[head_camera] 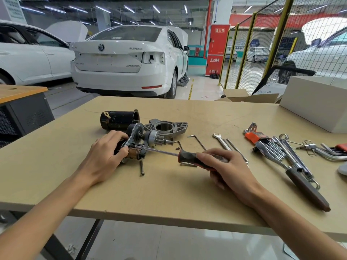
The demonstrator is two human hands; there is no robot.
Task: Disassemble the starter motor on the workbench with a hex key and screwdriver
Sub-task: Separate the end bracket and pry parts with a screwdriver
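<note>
The starter motor assembly (139, 141) lies on its side on the workbench (169, 194), its pinion gear pointing right and a copper coil showing underneath. My left hand (107, 152) grips its left end. My right hand (223, 166) holds the black and red handle of a screwdriver (187, 155); the shaft runs left and its tip meets the assembly by my left fingers. The black cylindrical housing (120, 119) and the grey aluminium end bracket (167, 126) lie apart behind it. A long bolt (142, 167) rests in front. A loose hex key (197, 141) lies to the right.
Right of my hands lie a wrench (221, 140), a red-holdered hex key set (253, 136), combination spanners and a brown-handled tool (308, 190). A white box (317, 102) and open cardboard box (247, 96) stand at the back right. White cars are parked beyond the bench.
</note>
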